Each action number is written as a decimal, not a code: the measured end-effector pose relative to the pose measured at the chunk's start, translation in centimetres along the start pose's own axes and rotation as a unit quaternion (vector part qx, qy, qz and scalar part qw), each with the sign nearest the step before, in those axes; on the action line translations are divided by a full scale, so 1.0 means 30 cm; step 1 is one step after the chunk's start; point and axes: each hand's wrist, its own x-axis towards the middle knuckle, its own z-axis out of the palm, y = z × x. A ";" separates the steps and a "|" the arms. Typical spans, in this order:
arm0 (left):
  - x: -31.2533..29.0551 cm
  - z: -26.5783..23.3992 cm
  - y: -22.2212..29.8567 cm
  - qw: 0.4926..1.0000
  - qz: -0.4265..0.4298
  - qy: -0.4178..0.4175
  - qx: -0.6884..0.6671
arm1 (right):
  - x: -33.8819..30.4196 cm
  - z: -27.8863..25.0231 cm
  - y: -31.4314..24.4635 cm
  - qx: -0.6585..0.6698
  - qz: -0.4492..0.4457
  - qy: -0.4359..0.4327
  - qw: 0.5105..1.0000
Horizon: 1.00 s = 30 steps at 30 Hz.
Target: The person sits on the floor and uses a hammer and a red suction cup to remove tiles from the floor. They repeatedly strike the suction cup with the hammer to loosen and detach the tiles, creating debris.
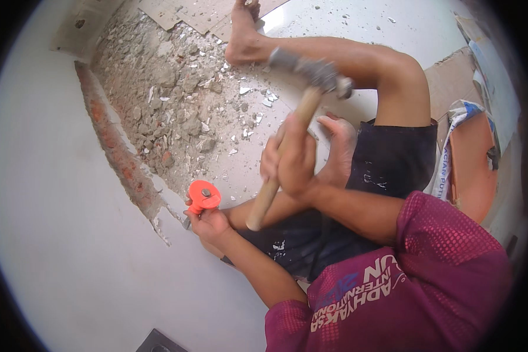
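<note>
My left hand [210, 225] is closed around a chisel with a round orange hand guard [198, 198]. The metal striking end shows in the middle of the guard, and a bit of the grey shank pokes out beside the wall. The chisel sits at the lower end of a rough groove [118, 148] cut into the white wall, where red brick shows; whether its tip touches the wall cannot be made out. My right hand [294, 157] grips the wooden handle of a hammer [261, 206]. Its metal head is raised over my legs, apart from the chisel and blurred by motion.
Broken plaster and brick rubble [176, 94] lies along the wall's foot, with white chips scattered over the pale floor. My bent bare legs surround the work area. At the right stand a printed sack [442, 170] and an orange-brown curved piece [474, 167]. Something dark [161, 342] lies at the bottom edge.
</note>
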 end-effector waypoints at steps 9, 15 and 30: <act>0.001 -0.083 0.073 0.999 0.021 0.025 0.015 | -0.021 -0.074 0.023 -0.205 0.180 -0.188 0.944; -0.022 -0.068 0.103 0.999 0.024 0.031 0.014 | 0.065 0.051 -0.093 0.082 -0.021 0.007 0.996; -0.102 0.034 0.043 0.994 -0.014 0.034 0.103 | 0.170 -0.177 -0.059 -0.309 0.060 -0.150 0.937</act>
